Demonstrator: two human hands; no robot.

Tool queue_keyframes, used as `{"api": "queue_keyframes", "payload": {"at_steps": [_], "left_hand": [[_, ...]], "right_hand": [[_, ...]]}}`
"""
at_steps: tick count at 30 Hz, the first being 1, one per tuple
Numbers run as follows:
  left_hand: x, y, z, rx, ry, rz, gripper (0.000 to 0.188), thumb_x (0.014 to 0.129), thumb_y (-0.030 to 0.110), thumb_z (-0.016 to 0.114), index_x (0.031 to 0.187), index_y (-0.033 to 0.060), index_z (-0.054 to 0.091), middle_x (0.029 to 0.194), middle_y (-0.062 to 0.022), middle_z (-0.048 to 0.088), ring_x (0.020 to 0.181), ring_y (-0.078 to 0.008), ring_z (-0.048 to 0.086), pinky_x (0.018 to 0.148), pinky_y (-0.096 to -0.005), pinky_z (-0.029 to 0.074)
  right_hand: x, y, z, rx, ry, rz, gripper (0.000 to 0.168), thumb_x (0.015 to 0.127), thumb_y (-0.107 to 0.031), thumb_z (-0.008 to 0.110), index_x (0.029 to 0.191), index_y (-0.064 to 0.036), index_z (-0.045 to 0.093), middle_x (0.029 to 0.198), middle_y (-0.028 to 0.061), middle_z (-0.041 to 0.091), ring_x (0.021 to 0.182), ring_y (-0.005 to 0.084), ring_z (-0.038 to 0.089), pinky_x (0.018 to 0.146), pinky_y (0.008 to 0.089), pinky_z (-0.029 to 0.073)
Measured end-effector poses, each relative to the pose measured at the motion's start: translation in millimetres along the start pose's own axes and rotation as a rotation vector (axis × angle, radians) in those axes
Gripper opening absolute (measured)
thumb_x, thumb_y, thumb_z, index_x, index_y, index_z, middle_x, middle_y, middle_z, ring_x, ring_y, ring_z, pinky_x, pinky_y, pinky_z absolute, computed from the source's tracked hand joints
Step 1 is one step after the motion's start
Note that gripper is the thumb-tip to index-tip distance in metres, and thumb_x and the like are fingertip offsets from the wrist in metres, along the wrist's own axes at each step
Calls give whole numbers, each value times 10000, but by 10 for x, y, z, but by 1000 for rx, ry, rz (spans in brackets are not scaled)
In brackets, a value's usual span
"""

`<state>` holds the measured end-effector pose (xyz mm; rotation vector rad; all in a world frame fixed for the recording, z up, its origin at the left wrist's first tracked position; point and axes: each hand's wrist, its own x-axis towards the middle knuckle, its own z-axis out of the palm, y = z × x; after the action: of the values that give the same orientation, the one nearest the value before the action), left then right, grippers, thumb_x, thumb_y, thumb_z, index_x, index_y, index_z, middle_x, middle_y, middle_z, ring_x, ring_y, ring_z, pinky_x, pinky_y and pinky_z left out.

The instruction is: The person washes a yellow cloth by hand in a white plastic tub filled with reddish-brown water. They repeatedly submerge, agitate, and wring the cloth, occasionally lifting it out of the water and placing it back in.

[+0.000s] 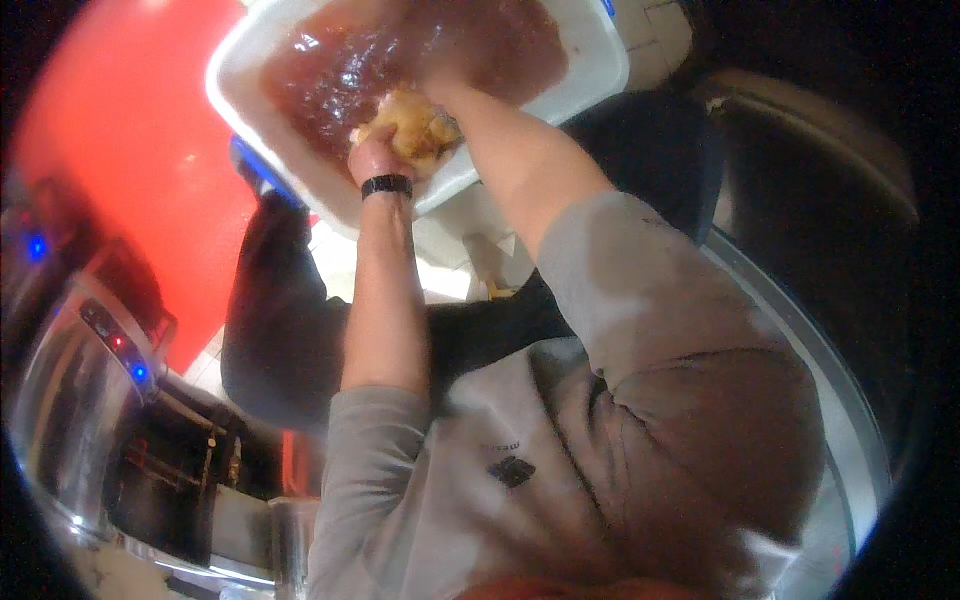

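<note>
A white plastic tub (pixel 238 97) of murky reddish-brown water (pixel 322 82) stands before me. At its near side my left hand (pixel 373 156), with a black band on the wrist, grips a wet, lumpy yellow piece of what looks like raw poultry (pixel 412 129). The thumb lies over the top of the piece; the other fingers are hidden beneath it. My right hand (pixel 442 75) is blurred and reaches into the tub just beyond the piece. Its fingers cannot be made out, nor whether they hold anything.
Blue handles (pixel 262 171) sit at the tub's sides. A large red surface (pixel 150 150) lies to the left. Lower left stands a shiny metal appliance (pixel 82 360) with lit indicators. My dark-trousered legs (pixel 277 322) flank the tub, above a tiled floor (pixel 651 41).
</note>
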<state>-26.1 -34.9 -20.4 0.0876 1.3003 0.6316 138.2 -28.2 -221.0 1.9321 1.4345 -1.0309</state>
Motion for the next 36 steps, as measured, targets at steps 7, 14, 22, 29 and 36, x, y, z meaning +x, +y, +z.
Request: {"api": "queue_keyframes", "payload": {"at_steps": [7,14,22,29,36], "left_hand": [[285,-8,-203,-31,72,99,337,831,-28,558,1151,-126,515,1105,-226,612,953,-373,643,843,-496,538],[446,-2,-463,-97,-108,-109,319,820,-8,561,1131,-73,530,1090,-204,613,987,-382,625,887,-517,512],[-53,156,-84,-137,-11,-43,383,901,62,545,1255,-71,484,1192,-201,597,1099,-385,593,976,-535,470],[468,-27,-193,-358,-117,16,365,969,166,534,1261,-48,492,1205,-180,603,1036,-349,629,908,-478,525],[624,0,-444,-260,-169,-83,351,968,252,461,1203,15,571,1176,-148,634,1017,-341,633,896,-506,513]], "right_hand": [[-707,71,-660,1014,6,-64,621,820,-494,651,1193,3,627,1250,205,611,1139,349,595,959,421,477],[-1477,-737,-685,796,318,175,584,853,-366,614,1315,-19,530,1322,229,543,1219,387,530,1033,446,423],[-819,28,-594,562,519,205,449,849,-147,586,1295,-183,551,1219,211,581,1066,396,610,889,505,505],[-1541,-412,-675,536,419,-412,480,759,-362,698,1214,-224,636,1382,233,437,1229,399,449,1050,471,373],[-1987,-813,-600,806,789,-389,222,822,-192,669,1034,-125,668,1172,225,586,1135,389,522,1003,436,406]]}}
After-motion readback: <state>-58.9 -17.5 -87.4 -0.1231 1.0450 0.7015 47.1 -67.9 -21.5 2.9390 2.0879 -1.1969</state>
